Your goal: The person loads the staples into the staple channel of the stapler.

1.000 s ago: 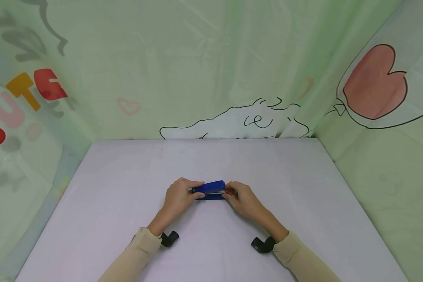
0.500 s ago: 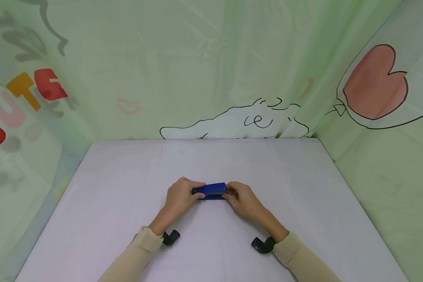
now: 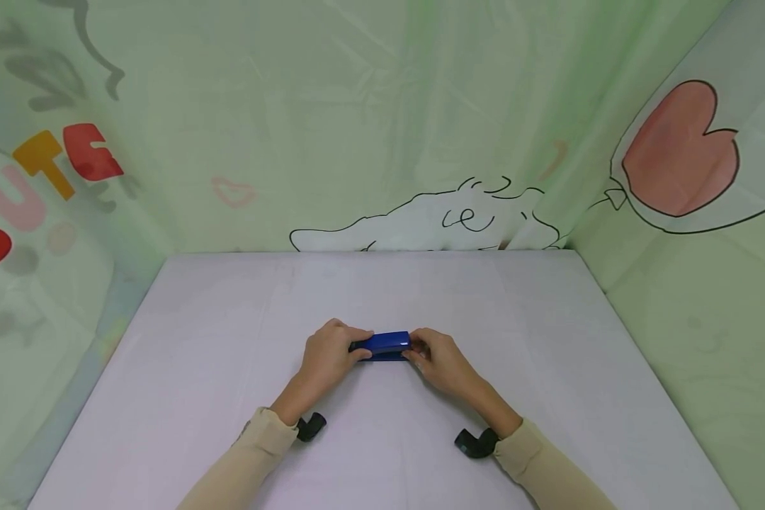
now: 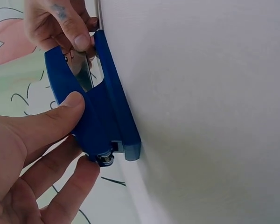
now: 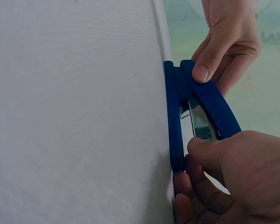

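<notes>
A blue stapler (image 3: 387, 343) lies sideways across the white table, in front of the person. Its top arm (image 4: 60, 77) is tilted up from the base (image 4: 116, 93), and a metal magazine (image 5: 198, 119) shows in the gap. At the hinge end the left hand (image 3: 325, 354) grips the stapler, thumb on one side of the top arm and fingers on the other. The right hand (image 3: 443, 361) holds the front end; in the right wrist view its thumb (image 5: 203, 151) is at the tip of the magazine and its fingertips are by the base's front end.
The white-covered table (image 3: 382, 290) is bounded behind and at the sides by a green printed curtain (image 3: 331, 127). Black wrist cameras (image 3: 476, 443) sit at both beige sleeves (image 3: 529, 450).
The stapler's top arm has come down toward the base, and the silver strip seen earlier is now covered in the head view. The left hand has shifted slightly right; the right hand stays put.
</notes>
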Available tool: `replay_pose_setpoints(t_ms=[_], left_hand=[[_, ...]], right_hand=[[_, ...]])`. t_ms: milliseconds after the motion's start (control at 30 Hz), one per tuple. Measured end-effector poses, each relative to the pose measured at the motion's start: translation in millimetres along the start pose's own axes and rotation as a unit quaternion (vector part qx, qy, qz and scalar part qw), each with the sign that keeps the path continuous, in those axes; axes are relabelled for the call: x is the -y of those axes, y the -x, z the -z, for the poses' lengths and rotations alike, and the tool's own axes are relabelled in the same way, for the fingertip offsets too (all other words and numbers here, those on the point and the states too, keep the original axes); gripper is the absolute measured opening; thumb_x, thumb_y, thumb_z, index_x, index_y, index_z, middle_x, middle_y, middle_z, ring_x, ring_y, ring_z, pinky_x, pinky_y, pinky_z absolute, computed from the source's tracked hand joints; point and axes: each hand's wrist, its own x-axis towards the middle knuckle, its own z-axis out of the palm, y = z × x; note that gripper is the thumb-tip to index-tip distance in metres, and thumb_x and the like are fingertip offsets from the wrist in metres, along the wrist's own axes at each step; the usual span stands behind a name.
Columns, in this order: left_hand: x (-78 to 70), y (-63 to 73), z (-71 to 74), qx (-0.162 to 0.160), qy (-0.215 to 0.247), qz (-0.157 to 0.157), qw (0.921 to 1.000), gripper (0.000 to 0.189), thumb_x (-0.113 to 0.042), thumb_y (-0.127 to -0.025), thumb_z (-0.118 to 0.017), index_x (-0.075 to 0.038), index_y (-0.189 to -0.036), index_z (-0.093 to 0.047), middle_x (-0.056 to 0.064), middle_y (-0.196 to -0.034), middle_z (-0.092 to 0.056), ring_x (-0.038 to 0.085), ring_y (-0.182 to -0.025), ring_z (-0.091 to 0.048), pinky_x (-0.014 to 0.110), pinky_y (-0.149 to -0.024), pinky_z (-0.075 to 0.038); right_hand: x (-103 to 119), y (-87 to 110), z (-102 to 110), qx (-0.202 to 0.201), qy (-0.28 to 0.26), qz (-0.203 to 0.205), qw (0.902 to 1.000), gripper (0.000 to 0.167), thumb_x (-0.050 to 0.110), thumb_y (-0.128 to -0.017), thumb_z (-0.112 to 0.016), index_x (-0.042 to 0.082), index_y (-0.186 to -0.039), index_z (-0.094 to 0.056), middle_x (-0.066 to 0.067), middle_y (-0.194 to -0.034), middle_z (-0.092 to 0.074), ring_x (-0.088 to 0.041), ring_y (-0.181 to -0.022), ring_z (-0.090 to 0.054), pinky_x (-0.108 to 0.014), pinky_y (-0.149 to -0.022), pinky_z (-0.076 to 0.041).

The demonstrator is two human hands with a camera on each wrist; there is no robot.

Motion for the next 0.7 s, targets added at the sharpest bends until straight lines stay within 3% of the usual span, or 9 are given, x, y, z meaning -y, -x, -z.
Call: replay_pose_setpoints(t_ms=[333,700], left_hand=[[-4.8,-3.8,2.3,0.024,-0.034,-0.01,0.9991,0.032,-0.027,-0.088,-0.086,-0.019,-0.119,-0.083,0.004,-0.11,-0.083,0.022,-0.096,-0.071,0.036,-0.074,-0.061],[-9.7,-4.5,4.3,0.024,-0.049,-0.017,0.9984,0.033,-0.025,-0.088,-0.085,-0.014,-0.119,-0.082,0.004,-0.112,-0.083,0.021,-0.093,-0.07,0.034,-0.075,-0.061]], right_hand=[[0.5,0.3,-0.1,0.009,-0.01,-0.01,0.9999,0.018,0.005,-0.095,-0.077,0.0,-0.111,-0.073,-0.006,-0.094,-0.073,-0.008,-0.077,-0.056,-0.021,-0.067,-0.048],[0.4,-1.3,-0.3,0.006,-0.011,-0.017,0.9998,0.019,0.005,-0.094,-0.079,0.0,-0.112,-0.074,-0.006,-0.093,-0.074,-0.009,-0.076,-0.056,-0.021,-0.066,-0.047]])
